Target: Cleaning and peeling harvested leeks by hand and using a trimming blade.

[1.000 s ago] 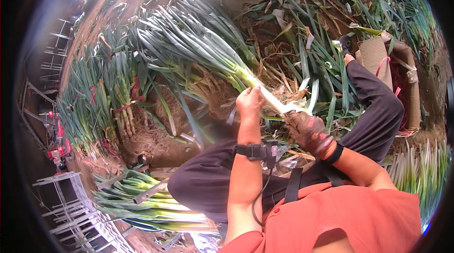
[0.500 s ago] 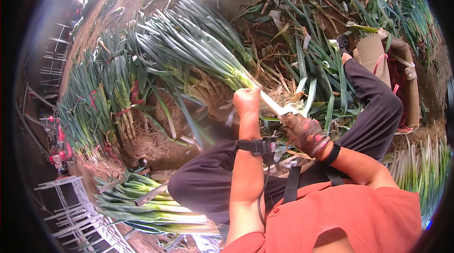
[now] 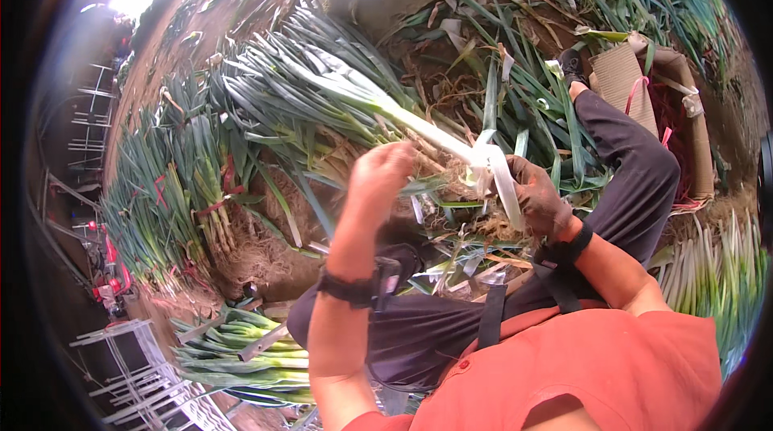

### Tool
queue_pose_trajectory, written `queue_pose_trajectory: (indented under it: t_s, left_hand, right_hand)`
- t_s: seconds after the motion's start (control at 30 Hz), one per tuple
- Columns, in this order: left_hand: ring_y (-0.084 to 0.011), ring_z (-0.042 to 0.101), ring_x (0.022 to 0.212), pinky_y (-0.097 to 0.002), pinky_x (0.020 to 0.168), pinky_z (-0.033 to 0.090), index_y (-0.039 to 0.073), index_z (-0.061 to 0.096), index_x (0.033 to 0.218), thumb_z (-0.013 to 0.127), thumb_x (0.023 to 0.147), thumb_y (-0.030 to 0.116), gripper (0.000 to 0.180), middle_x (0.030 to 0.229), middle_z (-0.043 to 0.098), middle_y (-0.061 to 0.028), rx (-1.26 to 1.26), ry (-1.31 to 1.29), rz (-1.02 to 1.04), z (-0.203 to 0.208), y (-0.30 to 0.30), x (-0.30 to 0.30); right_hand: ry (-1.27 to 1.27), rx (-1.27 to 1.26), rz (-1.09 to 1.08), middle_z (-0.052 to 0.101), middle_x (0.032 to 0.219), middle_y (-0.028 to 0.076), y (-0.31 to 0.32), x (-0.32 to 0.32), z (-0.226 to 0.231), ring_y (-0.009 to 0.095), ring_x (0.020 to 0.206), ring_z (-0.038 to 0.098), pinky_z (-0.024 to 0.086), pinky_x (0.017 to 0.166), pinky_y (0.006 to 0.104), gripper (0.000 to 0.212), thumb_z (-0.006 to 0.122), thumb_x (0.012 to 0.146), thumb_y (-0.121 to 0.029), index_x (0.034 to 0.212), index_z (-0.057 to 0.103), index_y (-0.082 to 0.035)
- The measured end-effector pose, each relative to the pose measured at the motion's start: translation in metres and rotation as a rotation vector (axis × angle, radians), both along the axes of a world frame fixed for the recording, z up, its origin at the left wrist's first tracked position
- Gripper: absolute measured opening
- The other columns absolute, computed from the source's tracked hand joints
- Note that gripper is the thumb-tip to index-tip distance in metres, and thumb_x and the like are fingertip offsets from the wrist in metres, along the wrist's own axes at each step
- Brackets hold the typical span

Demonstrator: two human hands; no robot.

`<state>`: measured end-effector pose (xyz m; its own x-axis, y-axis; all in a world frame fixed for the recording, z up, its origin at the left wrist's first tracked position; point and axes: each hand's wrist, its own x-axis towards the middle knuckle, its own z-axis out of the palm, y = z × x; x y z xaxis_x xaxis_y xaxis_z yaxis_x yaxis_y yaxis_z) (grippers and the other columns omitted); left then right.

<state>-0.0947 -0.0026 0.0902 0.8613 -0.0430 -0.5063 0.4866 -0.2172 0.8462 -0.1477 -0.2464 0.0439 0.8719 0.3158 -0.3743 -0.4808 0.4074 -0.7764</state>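
Observation:
A long leek [image 3: 431, 134] slants down toward me, its green tops lying over a pile of leeks [image 3: 282, 101] and its pale root end nearest my right hand. My right hand [image 3: 541, 199], in a stained dark glove, is closed at that root end. Pale loose outer leaf strips [image 3: 503, 181] curl and hang there, partly hiding its fingers. My bare left hand [image 3: 380, 181], off the stalk, is just below and left of it with fingers bent. Motion smears that hand, and I see nothing clearly held in it.
Tied leek bundles [image 3: 213, 181] stand at left; more trimmed leeks [image 3: 258, 354] lie near my knee. A cardboard box [image 3: 700, 141] with red ties sits at right, beside another row of leeks [image 3: 717, 278]. White metal racks [image 3: 153, 383] stand at lower left. Loose leaves [image 3: 555, 125] cover the ground ahead.
My left hand has come off the leek's stalk and moved left and toward me. The right hand has shifted slightly right, and a longer pale leaf strip now hangs at the root end.

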Motion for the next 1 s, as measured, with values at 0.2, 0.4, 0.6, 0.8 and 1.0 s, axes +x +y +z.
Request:
queue_pose_trajectory:
  t_s: [0.2, 0.4, 0.6, 0.8, 1.0]
  left_hand:
    - [-0.0332, 0.053, 0.102, -0.0442, 0.086, 0.047, 0.0, 0.041, 0.106, 0.054, 0.087, 0.043, 0.048, 0.11, 0.049, -0.0194, -0.753, 0.09, 0.412, -0.003, 0.014, 0.021]
    - [-0.0119, 0.048, 0.057, -0.0257, 0.053, 0.046, 0.01, 0.046, 0.082, 0.055, 0.087, 0.02, 0.015, 0.067, 0.046, -0.0016, -0.881, -0.201, 0.73, 0.06, 0.033, 0.055]
    - [-0.0079, 0.039, 0.049, -0.0223, 0.043, 0.034, 0.009, 0.046, 0.086, 0.055, 0.087, 0.02, 0.014, 0.063, 0.039, 0.0012, -0.773, -0.289, 0.776, 0.069, 0.056, 0.037]
    - [-0.0069, 0.037, 0.045, -0.0204, 0.04, 0.032, 0.006, 0.049, 0.092, 0.054, 0.087, 0.023, 0.018, 0.063, 0.04, 0.0019, -0.755, -0.304, 0.757, 0.073, 0.052, 0.035]
    - [-0.0071, 0.04, 0.045, -0.0217, 0.041, 0.037, 0.009, 0.054, 0.093, 0.059, 0.083, 0.023, 0.018, 0.064, 0.042, 0.002, -0.955, -0.323, 0.659, 0.074, 0.063, 0.03]
  right_hand:
    - [0.05, 0.523, 0.158, 0.059, 0.1, 0.011, 0.009, -0.025, 0.043, 0.014, 0.086, 0.059, 0.049, 0.075, 0.0262, 0.063, 0.076, 0.07, -0.028, 0.118, 0.045, -0.001]
    - [-0.082, 0.09, 0.216, 0.058, 0.104, 0.011, 0.031, -0.007, 0.062, 0.019, 0.089, 0.06, 0.049, 0.079, 0.0302, 0.066, 0.077, 0.07, -0.025, 0.121, 0.044, 0.0]
    - [-1.103, -0.783, 0.015, 0.045, 0.125, 0.021, 0.038, -0.001, 0.071, 0.031, 0.112, 0.05, 0.042, 0.093, 0.0385, 0.088, 0.081, 0.063, -0.029, 0.13, 0.033, 0.003]
    - [-1.298, -0.677, 0.131, 0.049, 0.118, 0.024, 0.097, 0.025, 0.094, 0.034, 0.111, 0.048, 0.038, 0.094, 0.0415, 0.091, 0.075, 0.067, -0.042, 0.129, 0.032, 0.008]
    - [-0.58, -0.271, 0.656, 0.062, 0.082, 0.008, 0.114, 0.051, 0.078, 0.015, 0.069, 0.059, 0.048, 0.064, 0.0289, 0.033, 0.043, 0.094, -0.029, 0.103, 0.054, 0.001]
